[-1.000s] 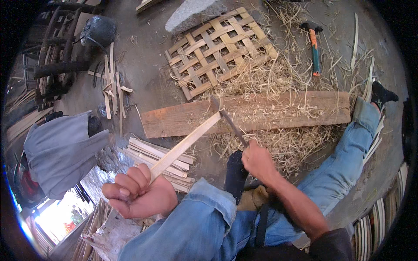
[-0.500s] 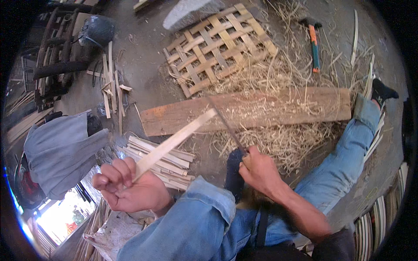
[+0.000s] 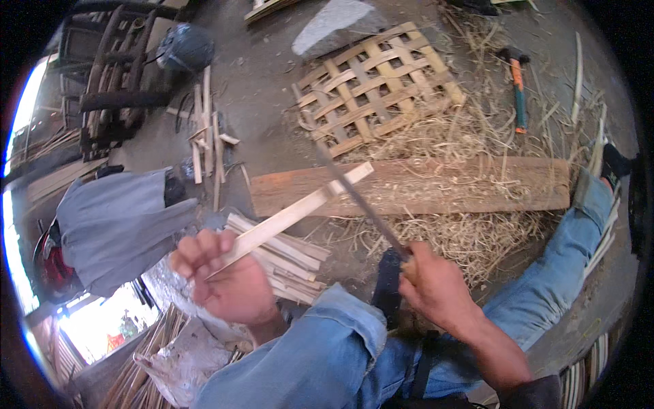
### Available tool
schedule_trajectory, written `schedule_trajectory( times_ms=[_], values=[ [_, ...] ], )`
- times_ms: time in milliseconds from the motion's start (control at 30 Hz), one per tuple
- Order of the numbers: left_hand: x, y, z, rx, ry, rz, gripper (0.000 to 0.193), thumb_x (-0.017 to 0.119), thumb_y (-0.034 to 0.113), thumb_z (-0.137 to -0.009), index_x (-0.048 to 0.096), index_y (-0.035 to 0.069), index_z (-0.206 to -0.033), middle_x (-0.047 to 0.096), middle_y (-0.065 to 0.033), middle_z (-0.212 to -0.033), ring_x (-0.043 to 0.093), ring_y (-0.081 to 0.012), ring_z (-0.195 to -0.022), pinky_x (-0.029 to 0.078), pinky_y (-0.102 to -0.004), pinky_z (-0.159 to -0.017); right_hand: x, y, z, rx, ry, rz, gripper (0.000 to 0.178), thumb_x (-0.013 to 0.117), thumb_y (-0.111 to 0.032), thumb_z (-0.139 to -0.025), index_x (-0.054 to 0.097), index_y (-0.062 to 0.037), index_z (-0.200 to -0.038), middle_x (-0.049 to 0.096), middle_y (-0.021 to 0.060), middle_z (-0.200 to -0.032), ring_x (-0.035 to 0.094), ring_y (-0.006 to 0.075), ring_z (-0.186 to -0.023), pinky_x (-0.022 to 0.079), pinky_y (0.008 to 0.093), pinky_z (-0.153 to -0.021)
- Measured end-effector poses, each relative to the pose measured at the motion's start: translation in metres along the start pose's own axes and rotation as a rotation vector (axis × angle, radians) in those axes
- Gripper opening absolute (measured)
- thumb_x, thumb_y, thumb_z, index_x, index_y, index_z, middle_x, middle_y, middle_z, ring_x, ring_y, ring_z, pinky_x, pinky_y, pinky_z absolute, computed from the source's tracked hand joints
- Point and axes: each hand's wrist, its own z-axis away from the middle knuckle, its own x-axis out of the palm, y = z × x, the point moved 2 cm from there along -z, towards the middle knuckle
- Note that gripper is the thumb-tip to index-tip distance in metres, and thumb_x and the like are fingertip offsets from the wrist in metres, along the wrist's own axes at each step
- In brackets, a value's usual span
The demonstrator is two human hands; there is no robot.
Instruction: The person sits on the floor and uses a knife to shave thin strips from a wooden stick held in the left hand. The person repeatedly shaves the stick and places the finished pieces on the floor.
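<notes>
My left hand (image 3: 235, 283) is closed around the near end of a flat, pale bamboo strip (image 3: 286, 217), which slants up and away to the right. My right hand (image 3: 436, 286) grips the handle of a long, narrow knife (image 3: 371, 213). Its dark blade points up and to the left and crosses over the strip a short way before the strip's far end. Whether the edge touches the strip I cannot tell. Below them lies a worn wooden plank (image 3: 470, 183) strewn with curled shavings. Several more pale strips (image 3: 289, 262) lie in a bundle beyond my left hand.
Curled shavings (image 3: 463, 242) heap around the plank. Beyond it lie a woven slat panel (image 3: 381, 85), a grey stone (image 3: 337, 27) and a hammer (image 3: 519, 95). Loose strips (image 3: 208, 136) lie far left, near a grey cloth (image 3: 112, 225). My outstretched leg (image 3: 545, 273) borders the right side.
The knife has moved from the strip's far tip to a place further back along it, its blade now crossing the strip. The whole scene has shifted right and slightly down in view.
</notes>
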Motion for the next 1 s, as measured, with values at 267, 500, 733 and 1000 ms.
schedule_trajectory(
  times_ms=[267, 500, 733, 1000],
  values=[
    [0.001, -0.004, 0.007, 0.008, 0.004, 0.032, 0.014, 0.061, 0.003, -0.087, 0.052, 0.014, -0.089, 0.043, 0.0006, -0.082, 0.041, -0.0136, -0.079, 0.036, -0.0302, -0.078, 0.054, 0.026, -0.027, 0.030, -0.033, 0.059, 0.031, 0.058, -0.016, -0.083, 0.048, 0.0034, -0.104, 0.061, 0.0258, -0.085, 0.062, 0.0436, -0.075, 0.052, 0.0510, -0.067],
    [-0.002, -0.004, 0.011, 0.008, 0.048, -0.077, 0.018, 0.069, 0.015, -0.086, 0.053, 0.016, -0.080, 0.042, 0.0034, -0.082, 0.043, -0.0121, -0.080, 0.039, -0.0287, -0.081, 0.057, -0.056, 0.003, -0.300, -0.148, -0.208, 0.036, 0.058, -0.022, -0.084, 0.048, 0.0002, -0.110, 0.061, 0.0244, -0.093, 0.065, 0.0414, -0.078, 0.054, 0.0478, -0.065],
    [-0.008, -0.005, 0.017, 0.029, 0.020, 0.007, 0.014, 0.062, 0.007, -0.090, 0.054, 0.015, -0.083, 0.044, 0.0011, -0.083, 0.042, -0.0137, -0.082, 0.038, -0.0307, -0.080, 0.068, -0.003, -0.026, -0.167, -0.132, -0.186, 0.035, 0.052, -0.023, -0.088, 0.047, 0.0024, -0.111, 0.063, 0.0279, -0.081, 0.063, 0.0459, -0.073, 0.053, 0.0526, -0.067],
    [-0.004, -0.008, 0.015, 0.056, 0.093, -0.049, 0.010, 0.066, 0.010, -0.086, 0.057, 0.013, -0.087, 0.046, 0.0009, -0.081, 0.047, -0.0134, -0.078, 0.040, -0.0258, -0.073, 0.079, 0.034, -0.038, -0.052, -0.046, -0.243, 0.039, 0.056, -0.020, -0.085, 0.046, 0.0069, -0.112, 0.063, 0.0275, -0.077, 0.064, 0.0460, -0.075, 0.052, 0.0507, -0.070]
  ],
)
